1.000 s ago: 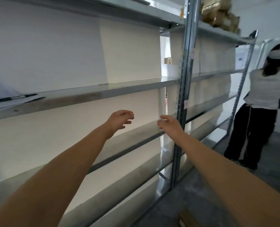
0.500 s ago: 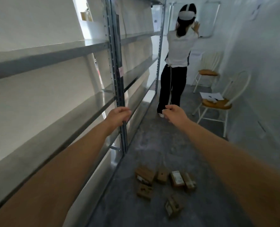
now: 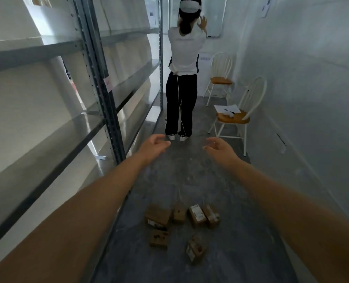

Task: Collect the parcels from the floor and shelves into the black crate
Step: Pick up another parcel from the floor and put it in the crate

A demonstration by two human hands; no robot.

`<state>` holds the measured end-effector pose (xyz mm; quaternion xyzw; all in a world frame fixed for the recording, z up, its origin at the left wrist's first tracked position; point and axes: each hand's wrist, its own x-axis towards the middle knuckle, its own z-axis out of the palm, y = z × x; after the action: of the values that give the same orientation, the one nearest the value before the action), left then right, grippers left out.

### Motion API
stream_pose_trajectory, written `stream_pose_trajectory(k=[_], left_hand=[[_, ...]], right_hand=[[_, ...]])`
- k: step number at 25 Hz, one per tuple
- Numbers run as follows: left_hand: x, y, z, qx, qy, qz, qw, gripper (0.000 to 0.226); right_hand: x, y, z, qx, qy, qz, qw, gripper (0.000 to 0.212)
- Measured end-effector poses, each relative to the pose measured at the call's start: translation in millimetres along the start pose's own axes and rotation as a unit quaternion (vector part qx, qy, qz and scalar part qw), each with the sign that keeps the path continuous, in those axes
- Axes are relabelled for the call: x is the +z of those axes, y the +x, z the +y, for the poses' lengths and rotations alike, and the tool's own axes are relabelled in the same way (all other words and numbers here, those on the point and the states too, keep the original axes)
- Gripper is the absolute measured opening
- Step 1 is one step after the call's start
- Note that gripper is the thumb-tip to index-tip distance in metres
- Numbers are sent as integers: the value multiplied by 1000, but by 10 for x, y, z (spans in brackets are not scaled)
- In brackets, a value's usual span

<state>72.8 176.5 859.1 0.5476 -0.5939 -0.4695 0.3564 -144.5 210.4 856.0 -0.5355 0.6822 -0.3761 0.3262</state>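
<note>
- Six brown cardboard parcels lie in a loose cluster on the grey floor, nearer than the rack upright and to its right.
- Four of them form a rough row. The two on the right end lie side by side, and one of these bears a white label.
- The other two lie nearer than the row and apart from each other. The left one lies just beside the largest parcel of the row.
- Both bare forearms reach forward above the cluster, and both hands are well apart from the parcels.
- The left hand is held in the air just right of the foot of the rack upright. Its fingers are loosely curled and it holds nothing.
- The right hand is level with it, further right of the rack upright. Its fingers are also loosely curled and it holds nothing.
- The rack upright is grey perforated steel with a small pink tag on it. It carries metal shelves on both sides.
- A white spindle-back chair with a wooden seat stands beyond the hands, far right of the rack upright. Sheets of paper lie on its seat.
- A second person stands beyond the rack upright with their back turned, wearing a white top, black trousers and a white head strap. One of their hands is raised against the far wall.
- A second chair of the same kind stands just right of that person.
</note>
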Motion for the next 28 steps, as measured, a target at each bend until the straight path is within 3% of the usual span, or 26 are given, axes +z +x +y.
stream_pose_trajectory(k=[8,15,18,28], left_hand=[[516,634,269,21,23,25,999,40],[916,1021,-358,-106,-13,97,990,36],[873,1286,-658,-142,7,83,986,38],[867,2491,-1892,-233,30,-31,971,33]], right_hand=[[-477,862,227,-34,29,-22,999,46],[-114,1446,913,35,21,-112,993,46],[149,1696,1223,87,9,-146,985,47],[1114,2344,2151,246,2,-118,962,42]])
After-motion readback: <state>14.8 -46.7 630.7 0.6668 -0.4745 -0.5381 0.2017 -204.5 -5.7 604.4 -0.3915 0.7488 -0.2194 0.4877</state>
